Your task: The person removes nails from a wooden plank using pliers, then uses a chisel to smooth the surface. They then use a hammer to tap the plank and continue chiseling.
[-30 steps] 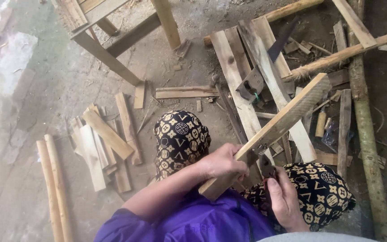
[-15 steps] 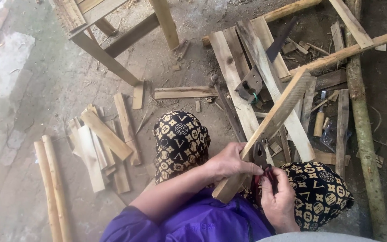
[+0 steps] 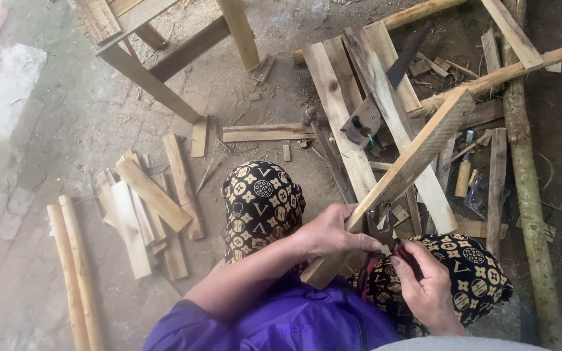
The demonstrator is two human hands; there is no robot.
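— Largest first? Wooden bench frame (image 3: 164,71) at top left on the concrete floor (image 3: 47,130); loose planks (image 3: 359,123) fanned out at upper right, hand saw (image 3: 385,97) lying across them.

— And in hand? Long rough board (image 3: 411,162) held slanting from lap towards upper right. Left hand (image 3: 330,233), grip closed around the board's lower end. Right hand (image 3: 424,279), grip wrapped around dark pliers (image 3: 385,231), set against the board just beside the left fingers.

— Smaller still? Short offcuts (image 3: 151,214) heaped at left, two round poles (image 3: 73,273) beside them.
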